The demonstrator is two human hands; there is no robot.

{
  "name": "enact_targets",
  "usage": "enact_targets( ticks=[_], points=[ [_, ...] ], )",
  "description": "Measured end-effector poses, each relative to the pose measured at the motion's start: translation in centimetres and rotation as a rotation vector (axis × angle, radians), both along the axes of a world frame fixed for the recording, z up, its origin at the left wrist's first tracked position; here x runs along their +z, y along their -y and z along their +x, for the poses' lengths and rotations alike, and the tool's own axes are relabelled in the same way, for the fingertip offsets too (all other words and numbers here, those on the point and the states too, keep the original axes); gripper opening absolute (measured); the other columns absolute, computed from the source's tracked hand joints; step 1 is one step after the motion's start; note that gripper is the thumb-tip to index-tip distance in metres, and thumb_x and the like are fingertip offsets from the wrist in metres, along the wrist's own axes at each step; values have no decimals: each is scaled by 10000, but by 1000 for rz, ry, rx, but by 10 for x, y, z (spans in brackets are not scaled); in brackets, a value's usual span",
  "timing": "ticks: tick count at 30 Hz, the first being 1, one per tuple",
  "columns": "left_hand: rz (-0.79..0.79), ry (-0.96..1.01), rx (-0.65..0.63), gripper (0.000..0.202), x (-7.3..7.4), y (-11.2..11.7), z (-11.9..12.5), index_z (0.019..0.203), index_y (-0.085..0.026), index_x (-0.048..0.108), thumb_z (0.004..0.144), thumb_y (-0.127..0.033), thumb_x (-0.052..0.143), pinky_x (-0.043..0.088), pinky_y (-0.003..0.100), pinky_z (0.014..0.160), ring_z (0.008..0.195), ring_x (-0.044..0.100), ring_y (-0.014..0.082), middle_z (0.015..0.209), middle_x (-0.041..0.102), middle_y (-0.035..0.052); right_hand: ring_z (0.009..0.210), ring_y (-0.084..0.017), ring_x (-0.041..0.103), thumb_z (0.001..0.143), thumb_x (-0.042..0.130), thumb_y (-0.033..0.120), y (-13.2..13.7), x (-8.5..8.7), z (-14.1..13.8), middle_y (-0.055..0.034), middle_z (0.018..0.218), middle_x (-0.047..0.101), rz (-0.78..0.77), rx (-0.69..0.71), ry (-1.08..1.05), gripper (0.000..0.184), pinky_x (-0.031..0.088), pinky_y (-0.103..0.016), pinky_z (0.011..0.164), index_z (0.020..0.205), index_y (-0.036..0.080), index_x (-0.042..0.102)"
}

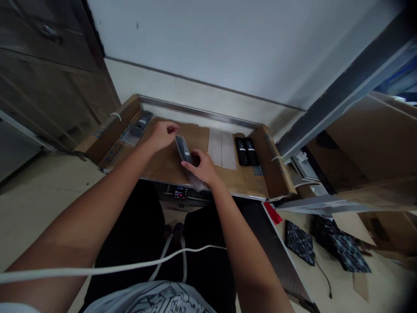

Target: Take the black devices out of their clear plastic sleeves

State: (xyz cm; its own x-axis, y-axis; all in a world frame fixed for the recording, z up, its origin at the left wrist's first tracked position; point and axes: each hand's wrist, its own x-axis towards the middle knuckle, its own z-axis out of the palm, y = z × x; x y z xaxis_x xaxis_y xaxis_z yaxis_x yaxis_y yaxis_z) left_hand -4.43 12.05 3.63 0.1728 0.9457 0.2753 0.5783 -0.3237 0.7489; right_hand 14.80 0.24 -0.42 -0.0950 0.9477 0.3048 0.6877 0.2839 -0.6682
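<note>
Both my hands meet over a cardboard-covered work surface. My left hand is closed on the upper end of a black oblong device in a clear plastic bag. My right hand grips the lower part of the same bagged device, and the loose end of the bag trails below that hand. Two more black devices lie side by side to the right. Two pale strips lie between them and my hands.
Bagged devices rest at the left edge by a raised cardboard flap. A small lit display sits on the front rail. A white cable crosses my lap. Cardboard boxes and dark patterned pads are on the right.
</note>
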Motion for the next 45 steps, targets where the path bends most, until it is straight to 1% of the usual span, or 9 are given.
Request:
enact_targets(
  ticks=[4,7,11,15,23,31,34,40,45],
  points=[
    [138,156,-73,286,27,19,12,1081,-159,720,836,-145,574,532,283,844,874,662,152,990,732,71,1002,-263,666,785,731,451,0,7,-17,-113,1099,709,-96,-129,-7,572,533,-403,886,1263,173,586],
    [214,154,-32,259,49,29,12,1091,-179,704,857,-217,600,512,260,793,845,642,144,985,718,59,937,-262,677,814,664,339,2,13,-26,-103,1046,714,-83,-238,-13,517,542,-389,823,1291,175,548],
    [222,-36,49,257,70,36,6,852,-188,710,879,-429,626,451,282,687,721,597,166,747,664,44,1014,-284,663,842,607,254,6,22,-28,-141,1156,683,48,-232,66,542,537,-397,836,1359,164,471],
    [278,-202,-4,451,80,44,7,601,-202,618,897,-540,578,380,311,641,666,563,190,534,528,37,1141,-303,616,875,568,205,8,26,-29,-169,1295,614,158,-165,188,539,530,-417,895,1397,165,438],
    [431,-283,12,558,94,53,8,533,-195,551,972,-525,452,304,334,606,552,454,152,506,473,19,1164,-305,612,912,567,266,8,22,-34,-158,1325,600,234,-149,108,549,532,-438,922,1430,197,397],
    [405,-373,-124,457,132,60,16,712,-142,665,976,-486,520,418,344,854,987,613,244,720,609,67,1101,-290,656,881,629,365,8,17,-47,-149,1247,659,137,-180,-44,604,540,-399,887,1412,202,393],
    [446,-502,-137,491,148,66,21,727,-125,686,1000,-480,485,421,378,917,1016,629,263,737,603,59,1064,-285,676,891,605,391,8,9,-51,-139,1188,684,66,-202,-60,590,547,-386,852,1412,212,393],
    [590,-664,-33,629,190,74,15,834,-81,765,1001,-579,421,447,434,904,1001,652,318,668,552,51,1041,-275,686,896,580,361,8,1,-50,-138,1180,689,40,-219,-54,554,545,-376,848,1398,203,405],
    [599,-579,98,800,222,63,-21,975,-33,756,930,-723,355,349,487,904,1110,615,404,724,483,3,1062,-269,668,901,594,342,22,9,-34,-130,1253,662,55,-193,-15,568,530,-373,862,1416,208,395]
  ],
)
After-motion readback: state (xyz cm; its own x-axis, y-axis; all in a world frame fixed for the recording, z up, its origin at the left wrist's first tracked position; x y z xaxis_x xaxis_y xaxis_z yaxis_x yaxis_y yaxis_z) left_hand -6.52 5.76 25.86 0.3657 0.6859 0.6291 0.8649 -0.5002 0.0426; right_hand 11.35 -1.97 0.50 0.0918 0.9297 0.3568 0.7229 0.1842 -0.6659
